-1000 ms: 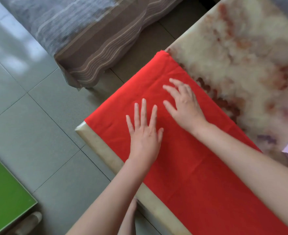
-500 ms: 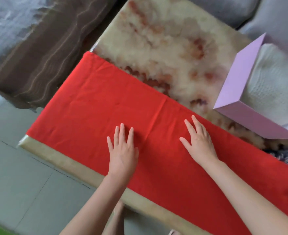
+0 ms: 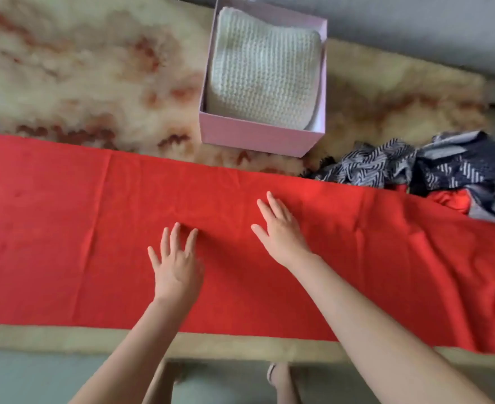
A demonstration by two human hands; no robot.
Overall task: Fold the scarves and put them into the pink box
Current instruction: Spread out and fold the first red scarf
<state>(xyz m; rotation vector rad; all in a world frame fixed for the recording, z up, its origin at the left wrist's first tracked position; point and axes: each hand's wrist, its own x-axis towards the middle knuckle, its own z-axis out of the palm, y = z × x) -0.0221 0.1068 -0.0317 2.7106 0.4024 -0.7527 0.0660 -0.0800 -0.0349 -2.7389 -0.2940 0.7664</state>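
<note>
Red fabric fills the middle of the view: the red scarf [image 3: 65, 228] lies in a long band across the marbled table [image 3: 80, 68], running from 9 o'clock to 3 o'clock, its near edge close to the table's front rim. Both hands lie on it near the centre. The left hand [image 3: 176, 266] is palm down with fingers straight and spread, gripping nothing. The right hand [image 3: 281, 231], at about 2 o'clock from the left, lies just as flat, its fingers pressing the cloth. The pink box [image 3: 258, 138] stands at 12 o'clock, just beyond the scarf's far edge, and a folded white knitted scarf [image 3: 263, 74] already lies inside it. At 2 o'clock a crumpled heap of dark patterned scarves [image 3: 415, 167] sits against the red scarf's far edge. So one scarf appears done. The red one seems to be at the smoothing stage, though I cannot tell whether it is already doubled lengthwise, and it needs folding short and boxing. The heap looks untouched, so the task is likely under halfway.
</note>
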